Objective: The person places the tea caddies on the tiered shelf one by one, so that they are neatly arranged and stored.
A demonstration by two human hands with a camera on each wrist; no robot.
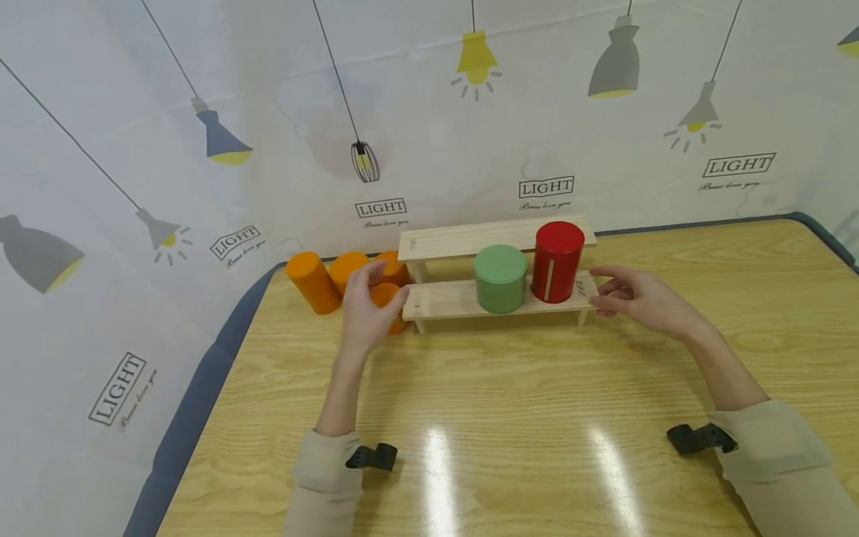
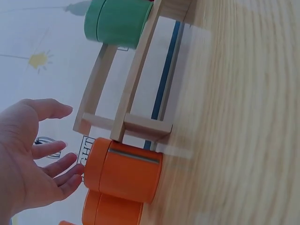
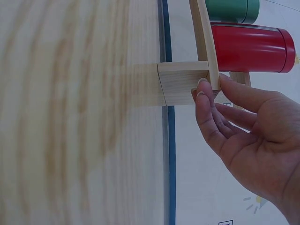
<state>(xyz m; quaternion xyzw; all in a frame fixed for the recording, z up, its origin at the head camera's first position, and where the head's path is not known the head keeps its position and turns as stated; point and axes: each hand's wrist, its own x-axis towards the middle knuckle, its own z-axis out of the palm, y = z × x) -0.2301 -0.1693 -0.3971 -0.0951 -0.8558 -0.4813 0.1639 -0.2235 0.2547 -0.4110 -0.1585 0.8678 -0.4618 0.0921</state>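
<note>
Head view: on the lower tier of the shelf [image 1: 443, 300], the end at 3 o'clock is pinched between the thumb and fingertips of the right hand [image 1: 634, 298]. At the shelf's 9 o'clock, the left hand [image 1: 365, 313] is held with thumb and fingers spread apart, nothing gripped, close by the orange cans [image 1: 313, 282]. The shelf is stood at the far side of the table [image 1: 510, 388], toward 12 o'clock. On its lower tier the green can [image 1: 499, 280] is set upright, with the red can [image 1: 557, 265] placed just beside it at 2 o'clock. Four orange cans are grouped at the shelf's 9 o'clock, partly hidden by the left hand.
</note>
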